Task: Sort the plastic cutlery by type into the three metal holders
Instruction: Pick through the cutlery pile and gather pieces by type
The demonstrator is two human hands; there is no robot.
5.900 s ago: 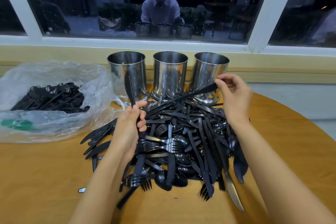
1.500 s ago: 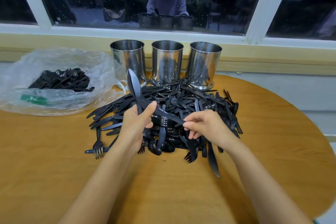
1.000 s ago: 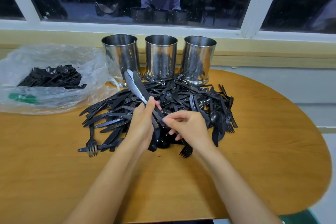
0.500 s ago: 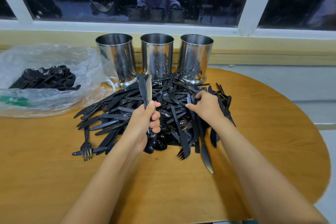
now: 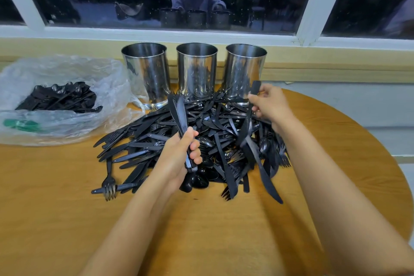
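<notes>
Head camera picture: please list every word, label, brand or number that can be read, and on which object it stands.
None can be read.
Three metal holders: bare steel, no label showing.
Black plastic cutlery pile: no legible marks.
Plastic bag: a green patch shows through it, too blurred to tell if it is print.

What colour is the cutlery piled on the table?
Black, glossy plastic; the pile shows clearly in the head view, the only one.
</notes>
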